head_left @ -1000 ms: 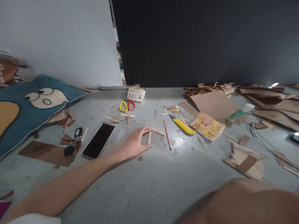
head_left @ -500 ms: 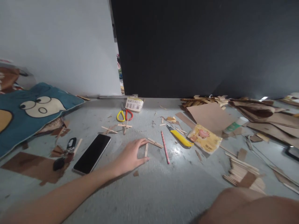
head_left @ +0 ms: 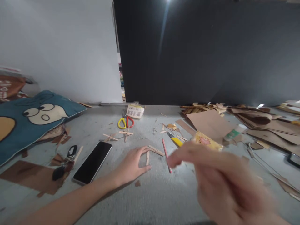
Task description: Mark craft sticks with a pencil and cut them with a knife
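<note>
My left hand (head_left: 132, 164) lies on the grey surface with thumb and fingers spread apart. Its fingertips reach the joined end of two wooden craft sticks (head_left: 156, 150), set at an angle to each other. Motion smears my right hand (head_left: 217, 178) at the lower right, in front of the camera. One of its fingers points left and overlaps the red patterned pencil (head_left: 164, 148) in the view; I cannot tell whether they touch. Behind that hand, a yellow utility knife (head_left: 176, 141) and a yellow picture packet (head_left: 203, 139) are partly hidden.
A black phone (head_left: 93, 163) and keys (head_left: 70, 155) lie left. Farther back are crossed craft sticks (head_left: 126, 133), scissors (head_left: 125, 122) and a small white packet (head_left: 135, 111). A glue stick (head_left: 235, 132) and cardboard (head_left: 206, 124) lie right; a blue cushion (head_left: 58, 104) is far left.
My right hand has come up from the lower right edge toward the pencil, covering the pile of sticks and part of the knife. My left hand keeps its place; the view has tilted slightly upward.
</note>
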`<act>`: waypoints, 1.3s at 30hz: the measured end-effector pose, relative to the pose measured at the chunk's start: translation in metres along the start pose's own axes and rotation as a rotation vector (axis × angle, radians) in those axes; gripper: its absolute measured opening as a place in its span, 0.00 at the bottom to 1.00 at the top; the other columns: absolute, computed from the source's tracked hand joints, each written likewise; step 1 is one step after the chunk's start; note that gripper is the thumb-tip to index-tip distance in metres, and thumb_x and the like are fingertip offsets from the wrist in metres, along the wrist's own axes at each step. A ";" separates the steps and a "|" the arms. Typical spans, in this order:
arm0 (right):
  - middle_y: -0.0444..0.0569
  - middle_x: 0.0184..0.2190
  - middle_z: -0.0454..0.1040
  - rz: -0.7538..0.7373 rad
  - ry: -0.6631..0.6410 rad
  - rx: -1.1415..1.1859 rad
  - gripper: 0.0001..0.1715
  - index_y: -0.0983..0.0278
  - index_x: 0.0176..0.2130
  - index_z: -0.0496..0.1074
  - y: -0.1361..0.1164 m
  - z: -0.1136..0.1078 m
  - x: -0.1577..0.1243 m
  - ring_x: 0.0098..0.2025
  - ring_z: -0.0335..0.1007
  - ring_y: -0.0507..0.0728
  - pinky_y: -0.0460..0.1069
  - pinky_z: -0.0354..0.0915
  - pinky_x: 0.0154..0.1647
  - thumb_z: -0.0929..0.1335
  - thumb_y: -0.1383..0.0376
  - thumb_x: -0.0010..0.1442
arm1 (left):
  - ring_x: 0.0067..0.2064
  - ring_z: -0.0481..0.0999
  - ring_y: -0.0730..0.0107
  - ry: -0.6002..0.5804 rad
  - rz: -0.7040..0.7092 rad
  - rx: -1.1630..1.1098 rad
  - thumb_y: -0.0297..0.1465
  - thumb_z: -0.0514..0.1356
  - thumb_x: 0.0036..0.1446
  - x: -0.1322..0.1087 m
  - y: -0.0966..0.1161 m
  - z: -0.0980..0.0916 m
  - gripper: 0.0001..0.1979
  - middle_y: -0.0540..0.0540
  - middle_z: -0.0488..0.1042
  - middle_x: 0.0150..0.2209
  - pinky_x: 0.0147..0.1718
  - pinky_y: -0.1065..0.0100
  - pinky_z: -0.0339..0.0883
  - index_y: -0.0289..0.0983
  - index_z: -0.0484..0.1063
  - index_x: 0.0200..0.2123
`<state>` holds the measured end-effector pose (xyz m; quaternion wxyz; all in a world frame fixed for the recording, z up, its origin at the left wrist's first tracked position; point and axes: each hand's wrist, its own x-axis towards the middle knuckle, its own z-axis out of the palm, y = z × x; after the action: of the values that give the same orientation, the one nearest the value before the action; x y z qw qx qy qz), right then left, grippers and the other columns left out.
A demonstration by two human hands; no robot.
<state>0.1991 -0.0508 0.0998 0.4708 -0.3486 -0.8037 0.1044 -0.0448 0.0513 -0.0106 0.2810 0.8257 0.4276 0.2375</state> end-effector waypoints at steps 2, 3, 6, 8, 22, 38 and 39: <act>0.47 0.37 0.81 -0.062 0.057 -0.032 0.18 0.56 0.54 0.71 0.028 0.011 0.020 0.35 0.80 0.56 0.51 0.76 0.38 0.59 0.71 0.75 | 0.66 0.72 0.48 -0.007 0.017 0.027 0.36 0.70 0.60 0.000 -0.001 0.001 0.31 0.38 0.73 0.65 0.66 0.44 0.65 0.43 0.67 0.65; 0.46 0.34 0.80 -0.084 0.044 -0.069 0.16 0.57 0.52 0.71 0.044 0.016 0.023 0.32 0.79 0.55 0.50 0.75 0.36 0.59 0.71 0.74 | 0.67 0.71 0.49 -0.012 0.026 0.046 0.36 0.69 0.61 0.000 -0.001 0.001 0.30 0.38 0.72 0.66 0.67 0.45 0.64 0.43 0.68 0.64; 0.48 0.32 0.80 0.046 -0.041 -0.237 0.13 0.60 0.49 0.71 0.091 0.024 0.010 0.29 0.78 0.56 0.50 0.73 0.33 0.59 0.67 0.74 | 0.71 0.65 0.51 -0.046 0.046 0.119 0.39 0.66 0.66 -0.001 -0.001 0.001 0.22 0.39 0.70 0.68 0.70 0.46 0.59 0.41 0.73 0.61; 0.50 0.32 0.81 0.174 -0.062 -0.317 0.12 0.60 0.47 0.71 0.114 0.025 -0.008 0.30 0.79 0.57 0.51 0.73 0.34 0.59 0.66 0.73 | 0.73 0.63 0.52 -0.070 0.065 0.158 0.41 0.63 0.68 -0.001 0.000 0.000 0.20 0.39 0.70 0.68 0.71 0.46 0.58 0.40 0.75 0.60; 0.52 0.36 0.80 0.108 0.006 -0.430 0.10 0.60 0.45 0.72 0.159 0.041 -0.047 0.38 0.80 0.61 0.54 0.74 0.40 0.61 0.67 0.71 | 0.73 0.61 0.49 -0.100 0.115 0.248 0.37 0.63 0.65 -0.005 0.007 -0.001 0.25 0.37 0.67 0.70 0.71 0.45 0.58 0.38 0.73 0.64; 0.62 0.48 0.73 0.300 0.016 -0.800 0.20 0.66 0.54 0.74 0.178 0.034 -0.050 0.49 0.65 0.70 0.64 0.66 0.51 0.62 0.62 0.68 | 0.71 0.64 0.51 -0.080 0.173 0.281 0.38 0.62 0.68 -0.001 0.002 0.000 0.24 0.39 0.69 0.69 0.70 0.46 0.61 0.40 0.73 0.64; 0.62 0.47 0.73 0.325 -0.001 -0.813 0.20 0.66 0.54 0.74 0.180 0.035 -0.050 0.48 0.65 0.70 0.64 0.66 0.51 0.62 0.61 0.69 | 0.71 0.65 0.51 -0.076 0.178 0.283 0.38 0.62 0.68 -0.001 0.001 0.000 0.23 0.39 0.70 0.68 0.70 0.46 0.61 0.40 0.73 0.64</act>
<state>0.2692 0.0537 -0.0422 0.2725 -0.6275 -0.7143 -0.1475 -0.0449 0.0500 -0.0101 0.1556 0.9000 0.3711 0.1674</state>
